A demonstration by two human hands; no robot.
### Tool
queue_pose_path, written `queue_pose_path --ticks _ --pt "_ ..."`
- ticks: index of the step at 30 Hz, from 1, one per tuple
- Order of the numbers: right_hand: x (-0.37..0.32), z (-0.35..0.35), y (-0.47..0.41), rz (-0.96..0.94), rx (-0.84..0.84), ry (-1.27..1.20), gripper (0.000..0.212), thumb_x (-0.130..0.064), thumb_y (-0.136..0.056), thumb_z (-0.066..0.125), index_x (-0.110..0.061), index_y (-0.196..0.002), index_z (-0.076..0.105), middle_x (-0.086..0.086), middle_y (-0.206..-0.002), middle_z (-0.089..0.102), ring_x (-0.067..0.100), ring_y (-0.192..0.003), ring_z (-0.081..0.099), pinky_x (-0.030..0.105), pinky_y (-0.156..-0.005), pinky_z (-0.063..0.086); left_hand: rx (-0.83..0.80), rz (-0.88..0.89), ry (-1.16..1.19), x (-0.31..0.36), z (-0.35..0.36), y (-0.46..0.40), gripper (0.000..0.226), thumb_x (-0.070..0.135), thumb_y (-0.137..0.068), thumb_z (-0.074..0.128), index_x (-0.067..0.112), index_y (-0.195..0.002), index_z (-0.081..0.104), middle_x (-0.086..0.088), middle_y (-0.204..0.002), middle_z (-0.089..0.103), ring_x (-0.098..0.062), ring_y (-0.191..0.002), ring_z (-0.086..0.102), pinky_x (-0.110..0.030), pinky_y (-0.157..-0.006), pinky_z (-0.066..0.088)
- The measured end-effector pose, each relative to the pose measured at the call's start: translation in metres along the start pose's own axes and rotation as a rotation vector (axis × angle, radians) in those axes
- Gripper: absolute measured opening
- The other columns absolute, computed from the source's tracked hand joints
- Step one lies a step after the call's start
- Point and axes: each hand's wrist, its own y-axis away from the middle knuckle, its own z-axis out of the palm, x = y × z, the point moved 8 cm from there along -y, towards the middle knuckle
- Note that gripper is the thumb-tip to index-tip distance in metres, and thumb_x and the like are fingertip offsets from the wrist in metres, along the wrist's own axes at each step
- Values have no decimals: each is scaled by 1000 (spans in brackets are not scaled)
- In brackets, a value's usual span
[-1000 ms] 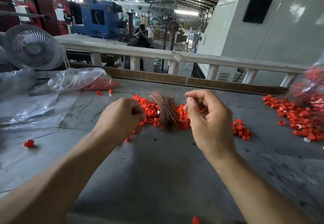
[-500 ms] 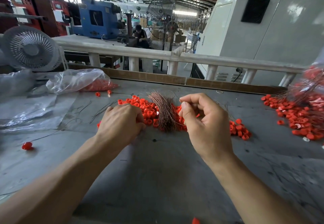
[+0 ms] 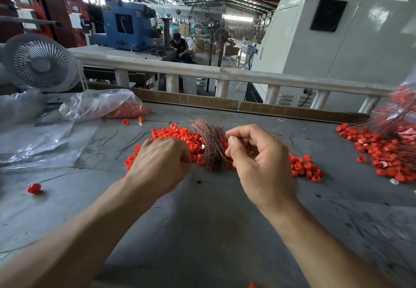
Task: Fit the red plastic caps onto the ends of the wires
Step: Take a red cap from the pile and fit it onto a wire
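A bundle of thin copper-coloured wires (image 3: 211,145) lies on a heap of red plastic caps (image 3: 177,135) in the middle of the grey table (image 3: 202,220). My left hand (image 3: 161,163) rests knuckles-up on the left side of the heap, fingers curled down among the caps; what they hold is hidden. My right hand (image 3: 258,163) hovers just right of the bundle, thumb and forefinger pinching a thin wire. More caps (image 3: 304,167) lie behind that hand.
A second pile of capped wires (image 3: 387,150) spreads at the right edge. A clear plastic bag (image 3: 101,107) with caps lies at the back left, beside a white fan (image 3: 40,62). Loose wires (image 3: 130,141) and a stray cap (image 3: 34,188) lie left. A cardboard strip (image 3: 191,99) borders the far edge.
My left hand has slid forward and down into the cap heap. My right hand has lowered slightly toward the wire bundle, still pinching.
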Motion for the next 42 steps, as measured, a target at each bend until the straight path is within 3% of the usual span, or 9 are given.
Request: queue_pose_path --ticks 8,12,15,21,26,29,33,38,42 --pt "2 -2 1 27 -8 -7 12 -5 -96 65 -15 -96 73 -6 -73 70 15 -73 69 37 -67 58 6 -62 106 -9 -6 -3 8 23 -90 69 29 -89 74 18 -73 61 -9 -69 55 -31 -75 39" --pt "3 -2 0 32 -9 -10 13 -6 -96 65 -16 -96 73 -6 -73 70 14 -73 69 34 -67 57 35 -100 91 -18 -18 -4 7 24 -89 72 29 -87 76 17 -79 69 -11 -78 64 -29 -72 47" --pt "2 -2 0 22 -12 -1 13 -5 -96 65 -16 -96 73 -5 -73 70 14 -72 68 32 -66 57 -82 -97 53 -17 -11 -2 2 34 -84 78 34 -83 76 17 -72 70 4 -65 59 -18 -59 40" --pt "1 0 0 10 -28 7 13 -5 -96 66 -16 -96 73 -7 -71 69 13 -70 68 29 -62 56 -133 -120 -8 -14 -6 1 5 32 -81 81 32 -84 78 17 -73 67 2 -74 55 -29 -75 35" --pt "2 3 1 -2 -39 10 13 -7 -95 66 -17 -96 73 -9 -72 69 12 -71 69 21 -62 53 -99 -116 49 -13 -9 1 10 33 -86 78 30 -80 70 13 -65 68 0 -63 60 -26 -59 44" --pt "2 3 1 4 -38 6 13 -7 -95 66 -18 -96 73 -10 -72 69 12 -71 69 21 -62 54 -44 -114 273 -8 -12 0 12 30 -87 78 30 -78 70 9 -61 69 -1 -48 60 -24 -52 46" --pt "2 4 2 20 -41 0 13 -7 -96 66 -18 -95 73 -8 -72 69 13 -68 67 30 -60 55 -51 -153 879 6 -11 1 11 8 -86 78 18 -90 77 -1 -75 73 -6 -56 59 -16 -50 47" --pt "-2 3 2 10 -40 10 13 -7 -96 66 -18 -94 73 -8 -72 69 11 -67 68 29 -62 55 -191 -256 1443 22 -2 7 26 9 -75 72 6 -100 75 -22 -95 66 -28 -86 63 -39 -86 60" --pt "-2 3 2 9 -40 28 13 -7 -95 67 -18 -94 73 -9 -72 69 10 -68 68 29 -63 55 -205 -318 1634 25 -1 8 34 2 -71 68 -1 -104 71 -17 -91 70 -22 -81 69 -30 -79 61"
